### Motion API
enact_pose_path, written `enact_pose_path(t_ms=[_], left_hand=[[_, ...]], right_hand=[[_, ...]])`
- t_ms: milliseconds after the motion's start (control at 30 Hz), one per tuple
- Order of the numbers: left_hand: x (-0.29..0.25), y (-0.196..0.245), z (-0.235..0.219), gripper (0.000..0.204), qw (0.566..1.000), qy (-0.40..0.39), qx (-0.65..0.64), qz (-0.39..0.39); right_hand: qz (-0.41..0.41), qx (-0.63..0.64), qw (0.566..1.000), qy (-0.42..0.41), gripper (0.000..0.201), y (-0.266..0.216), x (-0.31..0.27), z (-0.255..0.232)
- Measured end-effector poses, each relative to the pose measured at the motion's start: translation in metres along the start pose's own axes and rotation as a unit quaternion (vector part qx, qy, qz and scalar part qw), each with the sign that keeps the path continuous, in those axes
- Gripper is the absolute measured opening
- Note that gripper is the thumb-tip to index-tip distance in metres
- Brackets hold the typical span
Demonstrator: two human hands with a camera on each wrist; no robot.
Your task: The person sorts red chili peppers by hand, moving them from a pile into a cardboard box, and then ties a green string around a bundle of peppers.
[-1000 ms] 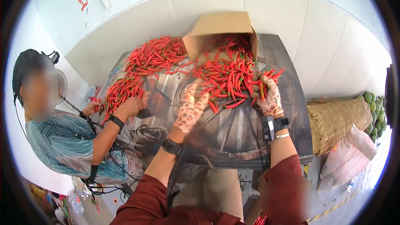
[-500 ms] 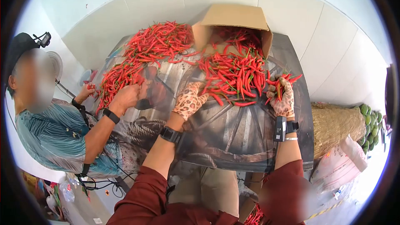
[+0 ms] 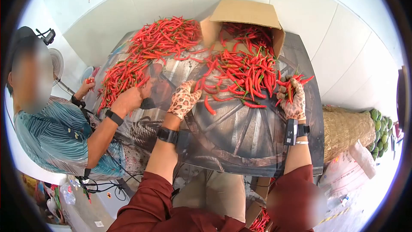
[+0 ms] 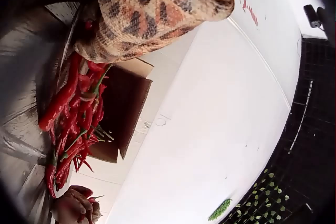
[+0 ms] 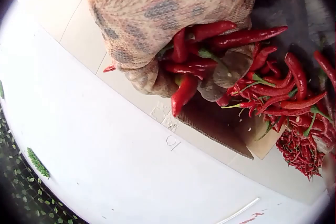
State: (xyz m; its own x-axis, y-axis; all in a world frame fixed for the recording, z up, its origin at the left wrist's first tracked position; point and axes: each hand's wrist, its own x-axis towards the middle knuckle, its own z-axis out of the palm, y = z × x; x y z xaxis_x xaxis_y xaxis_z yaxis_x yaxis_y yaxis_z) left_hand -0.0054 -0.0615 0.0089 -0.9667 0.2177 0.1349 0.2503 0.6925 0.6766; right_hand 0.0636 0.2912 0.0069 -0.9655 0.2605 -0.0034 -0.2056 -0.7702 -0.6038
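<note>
Bright, even light fills the head view, washing out the floor (image 3: 369,189) to the right of the right hand's (image 3: 294,99) grip; the wrist views are darker around each grip, with glints on the chillies (image 5: 184,95) and a glaring wall (image 5: 131,150) beyond. Dark, curved edges bend straight lines. The left hand's (image 3: 184,99) fingertips seem soft, perhaps from motion.

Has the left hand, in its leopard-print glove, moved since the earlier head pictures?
Yes. The left hand has shifted toward the person's left, farther from the right edge of the dark, wheel-printed table.
</note>
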Motion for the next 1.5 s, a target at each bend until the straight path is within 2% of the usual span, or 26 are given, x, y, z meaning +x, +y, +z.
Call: enact_pose_path(t_ms=[67,133,167,233,300,367,400,433,467,500,533,567,633,767,833,900,933,1033,1067,1167,1233,1333,1500], left_hand=[[-0.001,0.0,0.002,0.038,1.0,0.009,0.006,-0.005],[0.0,-0.007,0.006,0.038,0.994,0.089,0.061,0.034],[0.003,-0.011,0.008,0.038,0.993,0.088,0.063,0.035],[0.007,-0.021,0.01,0.038,0.993,0.122,0.009,0.005],[0.0,-0.01,0.004,0.033,0.991,0.131,-0.01,0.019],[-0.011,0.003,-0.002,0.021,0.985,0.091,-0.126,0.07],[-0.011,-0.01,0.001,0.022,0.887,-0.039,-0.46,0.006],[-0.016,-0.014,0.004,0.022,0.889,-0.041,-0.456,0.005],[-0.027,0.007,-0.002,0.024,0.959,-0.052,-0.226,0.159],[-0.037,0.023,-0.007,0.027,0.951,-0.06,0.022,0.302],[-0.046,0.027,-0.009,0.03,0.96,-0.098,0.083,0.25],[-0.046,0.028,-0.011,0.03,0.959,-0.1,0.086,0.25],[-0.043,0.031,-0.016,0.026,0.951,-0.165,0.075,0.249],[-0.042,0.024,0.002,0.029,0.939,-0.081,0.164,0.291],[-0.039,0.032,0.008,0.033,0.949,-0.093,0.145,0.265],[-0.035,0.03,0.018,0.033,0.91,0.031,0.133,0.391],[-0.036,0.036,0.022,0.034,0.92,0.01,0.174,0.35],[-0.025,0.034,0.033,0.037,0.928,-0.029,0.187,0.32],[-0.028,0.05,0.027,0.04,0.943,-0.069,0.178,0.272],[-0.039,0.051,0.028,0.039,0.932,-0.028,0.223,0.283],[-0.041,0.049,0.029,0.041,0.93,-0.039,0.237,0.279],[-0.047,0.059,0.022,0.049,0.93,-0.123,0.278,0.205],[-0.046,0.035,0.018,0.049,0.929,-0.072,0.254,0.26]], right_hand=[[0.003,0.002,1.0,-0.001,0.02,-0.001,0.001,-0.001],[-0.001,0.0,1.0,0.005,0.02,0.0,0.001,0.0],[-0.001,0.002,1.0,0.006,0.02,0.0,0.002,-0.002],[0.006,0.008,1.0,-0.002,0.019,0.002,0.005,-0.008],[0.004,0.013,1.0,0.007,0.018,0.003,0.006,-0.009],[-0.001,0.02,1.0,0.016,0.018,0.002,0.007,-0.008],[-0.004,0.018,1.0,0.012,0.018,0.002,0.006,-0.007],[-0.005,0.016,1.0,0.01,0.017,0.002,0.006,-0.007],[-0.013,0.011,1.0,0.019,0.017,0.004,0.009,-0.011],[-0.011,0.015,1.0,0.02,0.017,0.004,0.008,-0.011],[-0.001,0.022,1.0,0.006,0.017,0.003,0.008,-0.011],[0.009,0.028,1.0,-0.008,0.017,0.002,0.008,-0.01],[0.004,0.025,1.0,-0.005,0.018,0.002,0.006,-0.01],[0.01,0.03,0.999,-0.007,0.02,0.0,0.003,-0.003],[0.017,0.038,0.999,0.0,0.02,0.0,0.005,-0.006],[0.0,0.017,1.0,-0.001,0.02,0.005,0.011,-0.017],[0.001,-0.006,1.0,0.011,0.02,0.005,0.012,-0.02],[0.022,0.021,0.999,-0.016,0.021,0.002,0.007,-0.012],[0.022,0.021,0.999,-0.017,0.021,0.001,0.006,-0.011],[0.023,0.026,0.999,-0.006,0.021,0.001,0.004,-0.006],[0.014,0.014,1.0,0.004,0.022,0.001,0.003,-0.003],[0.004,0.004,1.0,0.005,0.024,0.002,0.005,-0.006],[0.025,0.01,1.0,0.004,0.027,0.0,0.003,-0.003]])
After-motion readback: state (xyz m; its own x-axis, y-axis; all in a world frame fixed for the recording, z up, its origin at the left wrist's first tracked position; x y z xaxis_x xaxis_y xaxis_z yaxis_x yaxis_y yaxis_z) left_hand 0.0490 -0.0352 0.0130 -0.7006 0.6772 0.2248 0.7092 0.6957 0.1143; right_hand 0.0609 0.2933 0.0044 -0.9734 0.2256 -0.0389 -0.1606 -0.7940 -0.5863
